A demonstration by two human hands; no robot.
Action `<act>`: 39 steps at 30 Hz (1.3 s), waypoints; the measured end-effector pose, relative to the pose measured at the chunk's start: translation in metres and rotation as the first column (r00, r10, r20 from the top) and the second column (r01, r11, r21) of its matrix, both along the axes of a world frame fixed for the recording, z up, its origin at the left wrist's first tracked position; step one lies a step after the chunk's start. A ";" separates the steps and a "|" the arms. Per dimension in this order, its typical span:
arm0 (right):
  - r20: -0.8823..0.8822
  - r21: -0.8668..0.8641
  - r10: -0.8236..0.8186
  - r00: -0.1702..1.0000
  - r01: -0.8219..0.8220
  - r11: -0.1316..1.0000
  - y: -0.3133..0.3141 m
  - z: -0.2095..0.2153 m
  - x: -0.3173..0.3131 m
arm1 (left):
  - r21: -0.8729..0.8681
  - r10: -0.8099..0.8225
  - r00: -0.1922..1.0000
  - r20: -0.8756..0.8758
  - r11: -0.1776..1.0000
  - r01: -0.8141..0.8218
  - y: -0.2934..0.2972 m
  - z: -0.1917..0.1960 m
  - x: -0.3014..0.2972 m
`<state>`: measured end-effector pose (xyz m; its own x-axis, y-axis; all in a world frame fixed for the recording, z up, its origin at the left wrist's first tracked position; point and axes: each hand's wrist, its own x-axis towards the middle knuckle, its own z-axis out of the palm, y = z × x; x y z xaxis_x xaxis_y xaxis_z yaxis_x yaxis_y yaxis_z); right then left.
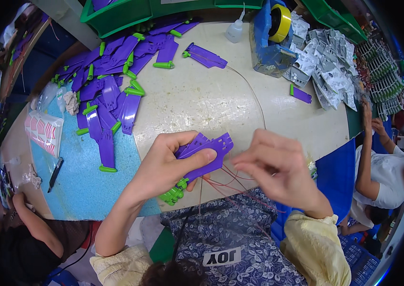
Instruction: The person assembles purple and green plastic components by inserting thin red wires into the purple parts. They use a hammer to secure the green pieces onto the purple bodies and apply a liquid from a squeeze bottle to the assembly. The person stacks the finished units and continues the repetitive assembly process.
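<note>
My left hand (156, 167) is closed around a small stack of flat purple plastic wing-shaped pieces (207, 159), with the thumb pressed on the top one. Their green ends (174, 193) bunch together below the palm. Thin red wires (218, 182) trail from the stack over my lap. Just right of the stack, my right hand (278, 167) pinches a thin wire; the exact grip point is blurred. Farther off on the table lies a single purple piece (207, 56), from which a long thin wire (254, 88) curves toward my right hand.
Purple pieces with green ends pile (111, 71) at the left, partly over a blue mat (87, 176) holding a cutter (55, 175). At the back stand green bins (130, 16), a dropper bottle (235, 31) and a tape dispenser (268, 52). Grey plastic parts (323, 62) heap at right. Other people sit both sides.
</note>
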<state>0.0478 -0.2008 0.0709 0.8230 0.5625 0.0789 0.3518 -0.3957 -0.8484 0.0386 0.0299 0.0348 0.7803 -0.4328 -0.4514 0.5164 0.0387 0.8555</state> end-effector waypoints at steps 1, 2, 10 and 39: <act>-0.051 0.033 0.015 0.999 -0.013 0.999 0.006 -0.002 -0.004 | -0.003 0.009 1.000 -0.027 1.000 -0.009 0.001 0.000 0.000; -0.013 0.039 0.020 1.000 -0.019 0.999 0.008 -0.005 -0.002 | -0.005 0.019 0.998 -0.055 1.000 -0.019 0.002 0.000 0.000; 0.566 -0.089 -0.275 0.777 0.390 0.917 0.045 -0.109 0.136 | 0.693 -0.355 0.756 0.550 0.700 -0.175 -0.006 -0.012 -0.007; -0.226 -0.037 -0.297 0.928 0.296 0.954 0.004 -0.081 0.070 | 0.717 -0.599 0.403 0.692 0.637 -0.283 -0.009 -0.036 -0.006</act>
<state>0.1175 -0.1963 -0.0099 0.9482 0.2898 -0.1302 0.0165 -0.4543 -0.8907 0.0323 0.0209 -0.0011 0.8300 -0.5243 0.1902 -0.5473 -0.6998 0.4591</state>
